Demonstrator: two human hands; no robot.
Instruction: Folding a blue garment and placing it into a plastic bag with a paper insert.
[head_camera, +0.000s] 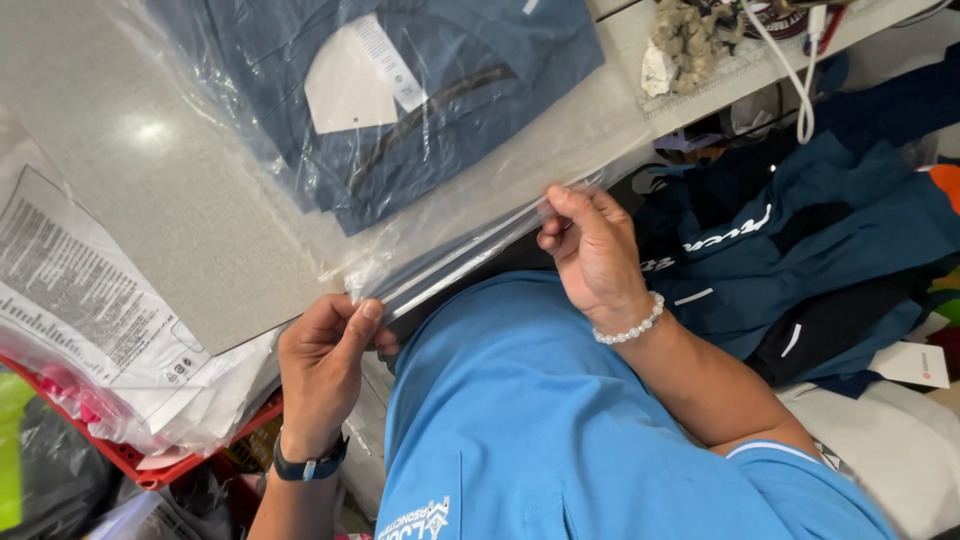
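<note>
Both hands are pinching the open edge of a clear plastic bag (450, 255) — left hand (325, 365) at its near corner, right hand (595, 250) further along, the edge running diagonally between them. Inside, a folded navy garment (400, 90) with a white tag is lying on the grey bench (170, 210), beyond the hands.

both hands were raised in front of the chest. the left hand (322, 365), low and left of centre, pinched with thumb against fingers, wrist bent upward. the right hand (592, 248), centre frame, pinched likewise, its forearm running toward the lower right.
</note>
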